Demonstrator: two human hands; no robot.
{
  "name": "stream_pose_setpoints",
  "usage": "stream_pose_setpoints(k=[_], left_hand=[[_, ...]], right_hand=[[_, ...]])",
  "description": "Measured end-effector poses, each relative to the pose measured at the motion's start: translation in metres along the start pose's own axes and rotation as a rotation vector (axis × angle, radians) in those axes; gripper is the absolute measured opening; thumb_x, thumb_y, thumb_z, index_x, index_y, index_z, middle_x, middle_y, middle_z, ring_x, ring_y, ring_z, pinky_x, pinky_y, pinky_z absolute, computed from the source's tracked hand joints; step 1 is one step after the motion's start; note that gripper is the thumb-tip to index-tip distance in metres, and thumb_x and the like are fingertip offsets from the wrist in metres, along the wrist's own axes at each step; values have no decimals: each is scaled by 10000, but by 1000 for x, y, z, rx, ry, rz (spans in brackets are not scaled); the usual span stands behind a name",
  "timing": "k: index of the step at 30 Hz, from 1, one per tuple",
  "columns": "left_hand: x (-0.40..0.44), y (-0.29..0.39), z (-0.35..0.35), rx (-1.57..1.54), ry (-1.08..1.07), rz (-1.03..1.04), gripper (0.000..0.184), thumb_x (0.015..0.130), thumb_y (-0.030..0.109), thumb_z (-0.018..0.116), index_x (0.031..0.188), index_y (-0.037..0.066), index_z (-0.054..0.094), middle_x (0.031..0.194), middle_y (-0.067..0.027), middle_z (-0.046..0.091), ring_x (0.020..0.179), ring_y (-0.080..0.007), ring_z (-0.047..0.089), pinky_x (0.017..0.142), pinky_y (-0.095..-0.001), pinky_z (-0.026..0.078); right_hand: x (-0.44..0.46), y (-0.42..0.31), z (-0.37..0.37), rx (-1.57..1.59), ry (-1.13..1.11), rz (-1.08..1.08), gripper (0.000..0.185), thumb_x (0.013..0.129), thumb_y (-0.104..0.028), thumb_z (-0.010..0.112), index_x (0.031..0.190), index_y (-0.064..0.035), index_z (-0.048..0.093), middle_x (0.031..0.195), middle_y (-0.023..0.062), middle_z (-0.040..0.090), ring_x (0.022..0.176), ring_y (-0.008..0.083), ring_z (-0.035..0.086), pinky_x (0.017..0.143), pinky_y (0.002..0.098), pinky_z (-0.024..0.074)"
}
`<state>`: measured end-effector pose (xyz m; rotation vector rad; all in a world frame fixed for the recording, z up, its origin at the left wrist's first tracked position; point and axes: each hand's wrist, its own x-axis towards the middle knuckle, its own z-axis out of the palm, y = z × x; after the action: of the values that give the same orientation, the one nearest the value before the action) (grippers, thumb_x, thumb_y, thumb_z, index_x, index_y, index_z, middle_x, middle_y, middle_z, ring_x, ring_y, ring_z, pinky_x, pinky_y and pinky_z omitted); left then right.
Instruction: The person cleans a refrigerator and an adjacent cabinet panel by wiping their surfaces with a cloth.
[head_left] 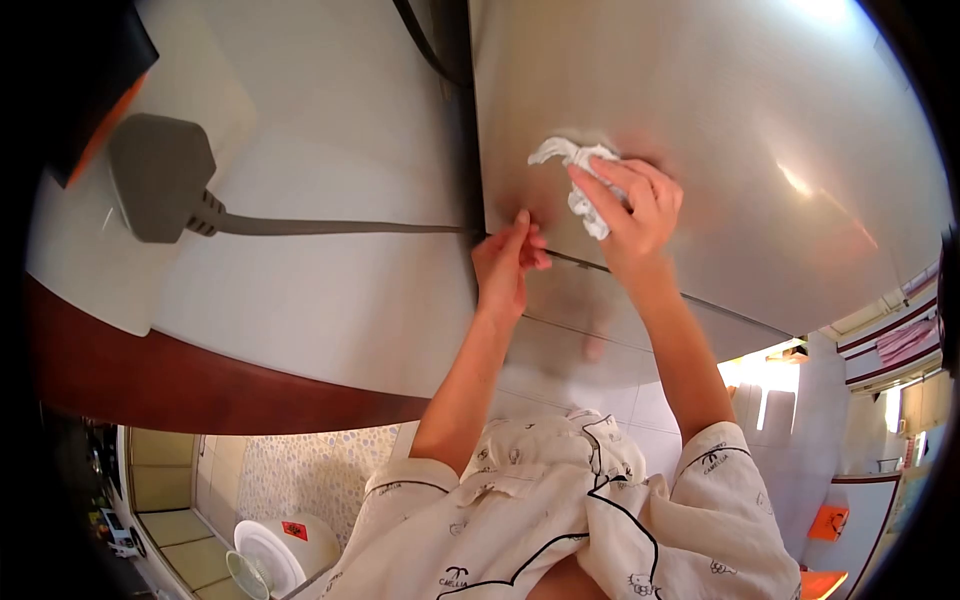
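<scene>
My right hand (pixel 640 205) is closed on a crumpled white tissue (pixel 585 160) and presses it against a brushed-metal door panel (pixel 720 110), which looks like a refrigerator's. One loose end of the tissue sticks out to the left. Close to the panel's lower left corner is my left hand (pixel 508 262). Its fingers are loosely bent and partly apart, one fingertip pointing up at the metal, and nothing shows in them. A narrow seam divides this panel from a lower metal panel (pixel 570 295).
Left of the panel is a white surface (pixel 330 300) with a dark red edge (pixel 230 385). Across it runs a grey cable (pixel 340 227) from a large grey plug (pixel 162 178). A white bin-like container (pixel 300 550) stands on the floor at lower left. An orange object (pixel 828 522) is at far right.
</scene>
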<state>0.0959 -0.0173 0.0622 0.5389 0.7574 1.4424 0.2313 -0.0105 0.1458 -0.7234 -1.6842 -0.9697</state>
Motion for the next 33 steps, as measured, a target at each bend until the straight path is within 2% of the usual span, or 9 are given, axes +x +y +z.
stream_pose_setpoints(k=[3, 7, 13, 17, 20, 24, 27, 31, 33], left_hand=[[3, -6, -7, -3, 13, -44, 263, 846, 261, 658, 748, 23, 606, 613, -40, 564, 483, -133, 508, 490, -256, 427], [14, -1, -12, -98, -132, 70, 247, 857, 224, 640, 720, 25, 586, 575, -7, 493, 480, -113, 469, 483, -257, 418], [-1, -16, -42, 210, 198, -19, 194, 853, 184, 631, 757, 23, 581, 596, -4, 494, 479, -97, 470, 433, -246, 389], [-31, -27, -56, 172, 167, -28, 136, 839, 137, 616, 904, 31, 559, 620, -15, 505, 478, -106, 481, 435, -240, 387], [-33, -36, -67, 108, 133, -86, 174, 861, 156, 549, 992, 45, 524, 634, -26, 503, 479, -132, 483, 455, -260, 384], [-37, -31, -72, -23, 94, -113, 222, 898, 249, 429, 992, 59, 494, 648, -42, 497, 501, -170, 480, 498, -300, 381], [-41, -23, -67, -24, 99, -84, 251, 913, 278, 379, 976, 59, 484, 651, -46, 502, 519, -173, 485, 517, -302, 380], [-45, -26, -72, -28, 69, -50, 264, 925, 293, 381, 980, 55, 482, 657, -47, 512, 528, -168, 482, 525, -294, 376], [-47, -21, -75, -7, 89, -36, 268, 929, 298, 390, 982, 52, 482, 659, -45, 514, 531, -165, 482, 525, -292, 375]], right_hand=[[-10, -11, 4, 85, -79, 34, 285, 627, -108, 649, 901, -158, 708, 967, -56, 600, 827, 158, 522, 674, 276, 416], [-29, -33, 21, 121, -236, -15, 288, 631, -108, 631, 913, -158, 662, 989, -83, 567, 814, 141, 503, 662, 273, 417], [-81, -39, 23, 114, -449, -189, 256, 662, -120, 606, 912, -136, 657, 959, -59, 559, 831, 137, 496, 681, 271, 395], [-85, -42, 17, 100, -603, -214, 248, 666, -114, 603, 906, -142, 659, 946, -39, 558, 849, 155, 499, 711, 294, 388], [-56, -37, 34, 147, -387, -284, 193, 672, -103, 609, 859, -87, 656, 860, 1, 527, 793, 179, 481, 666, 313, 381], [60, -32, 55, 120, 7, -66, 168, 676, -97, 653, 844, -96, 664, 839, 13, 537, 769, 188, 487, 630, 334, 377], [38, -37, 58, 155, 6, -82, 151, 679, -95, 654, 829, -82, 668, 849, 21, 552, 772, 188, 496, 625, 321, 376], [-64, -68, 64, 206, -313, -217, 85, 669, -73, 648, 752, -63, 655, 845, 11, 572, 770, 176, 517, 634, 301, 373], [-65, -72, 66, 230, -373, -182, 113, 661, -75, 646, 773, -64, 652, 846, 4, 576, 770, 170, 523, 635, 293, 368]])
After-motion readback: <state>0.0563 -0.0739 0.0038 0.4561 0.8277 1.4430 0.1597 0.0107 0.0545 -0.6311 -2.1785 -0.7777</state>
